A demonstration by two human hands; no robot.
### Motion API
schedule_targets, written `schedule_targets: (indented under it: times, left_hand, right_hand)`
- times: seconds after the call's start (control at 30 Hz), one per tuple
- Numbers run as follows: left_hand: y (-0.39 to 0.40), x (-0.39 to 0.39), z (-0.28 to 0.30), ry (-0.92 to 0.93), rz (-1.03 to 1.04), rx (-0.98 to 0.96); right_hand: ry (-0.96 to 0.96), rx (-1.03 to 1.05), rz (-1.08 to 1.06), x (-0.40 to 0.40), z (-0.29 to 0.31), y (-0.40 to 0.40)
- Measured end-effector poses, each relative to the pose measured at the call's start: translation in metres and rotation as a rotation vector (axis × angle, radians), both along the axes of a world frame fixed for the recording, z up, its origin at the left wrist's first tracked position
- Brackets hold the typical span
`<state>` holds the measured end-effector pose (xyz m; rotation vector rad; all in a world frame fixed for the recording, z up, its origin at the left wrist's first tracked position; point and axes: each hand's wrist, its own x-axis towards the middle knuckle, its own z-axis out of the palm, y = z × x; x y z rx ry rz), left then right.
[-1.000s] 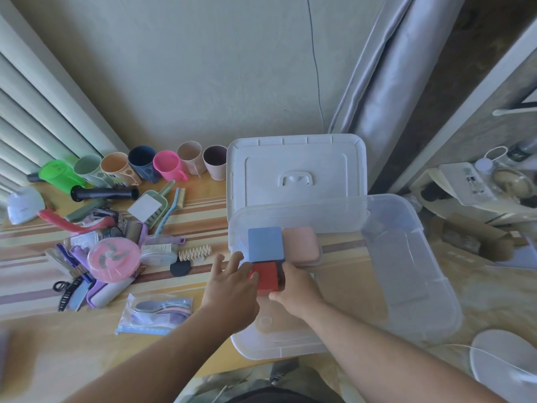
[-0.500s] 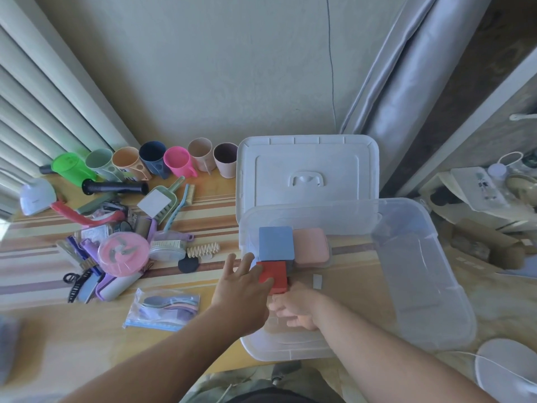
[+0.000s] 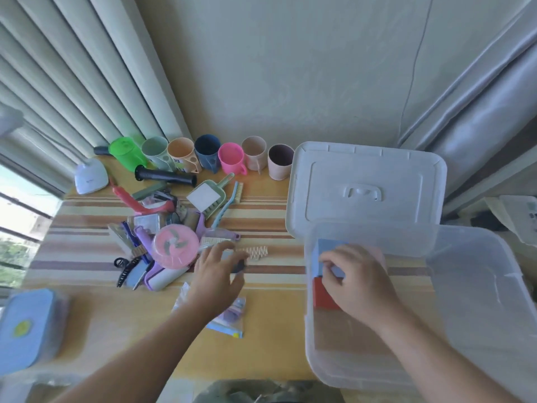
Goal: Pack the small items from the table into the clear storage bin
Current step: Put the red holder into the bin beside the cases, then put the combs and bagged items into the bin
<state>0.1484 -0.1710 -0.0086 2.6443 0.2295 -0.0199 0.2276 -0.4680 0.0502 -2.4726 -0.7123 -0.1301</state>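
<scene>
Now the left hand (image 3: 216, 276) has left the bin and reaches, fingers loose, over a dark clip (image 3: 240, 266) near seven cups (image 3: 231, 158). Further right, the right hand (image 3: 356, 282) pinches a blue block (image 3: 321, 257) above one red block (image 3: 322, 295) inside the clear storage bin (image 3: 479, 309).

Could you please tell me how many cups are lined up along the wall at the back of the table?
6, in a row from left: grey-green cup, peach cup, navy cup, pink cup, beige cup, mauve-lined cup. None looks hidden.
</scene>
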Motion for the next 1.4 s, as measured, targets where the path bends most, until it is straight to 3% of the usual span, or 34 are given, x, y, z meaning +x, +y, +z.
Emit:
schedule_targets:
  times: [0.1,0.23,0.37,0.47,0.63,0.77,0.9,1.0,1.1,1.17,1.33,1.4]
  left_hand:
    - [0.065,-0.004,-0.005,0.105,0.124,0.125]
    - [0.131,-0.006,-0.013,0.220,0.222,0.192]
    - [0.170,-0.001,-0.033,0.310,0.151,0.189]
    - [0.180,0.002,-0.047,0.302,0.091,0.179]
    - [0.184,0.004,-0.051,0.168,0.059,0.211]
    - [0.161,0.010,-0.035,0.023,-0.086,0.228]
    - [0.125,0.018,-0.016,-0.088,-0.270,0.069]
    - [0.109,0.018,-0.006,-0.155,-0.256,-0.012]
    - [0.100,0.009,-0.007,-0.156,-0.260,-0.115]
    - [0.099,-0.001,-0.010,-0.105,-0.244,-0.252]
    - [0.103,-0.034,-0.038,0.187,-0.182,-0.417]
    - [0.101,-0.048,-0.058,0.287,-0.157,-0.305]
  right_hand:
    - [0.053,-0.006,0.180,0.013,-0.003,0.086]
    - [0.299,-0.263,0.294,0.027,-0.042,0.191]
    - [0.488,-0.487,0.246,0.041,-0.087,0.258]
    - [0.547,-0.495,0.156,0.038,-0.115,0.274]
    - [0.591,-0.257,-0.002,0.036,-0.125,0.270]
    - [0.908,0.052,-0.216,0.036,-0.095,0.248]
    - [1.255,0.473,-0.189,0.030,-0.064,0.221]
    - [1.148,0.402,-0.054,0.021,-0.052,0.201]
    - [0.821,-0.037,0.200,0.009,-0.051,0.190]
    - [0.607,-0.190,0.322,-0.002,-0.056,0.192]
    - [0.522,-0.172,0.200,-0.024,-0.064,0.180]
    - [0.480,-0.157,0.188,-0.032,-0.059,0.165]
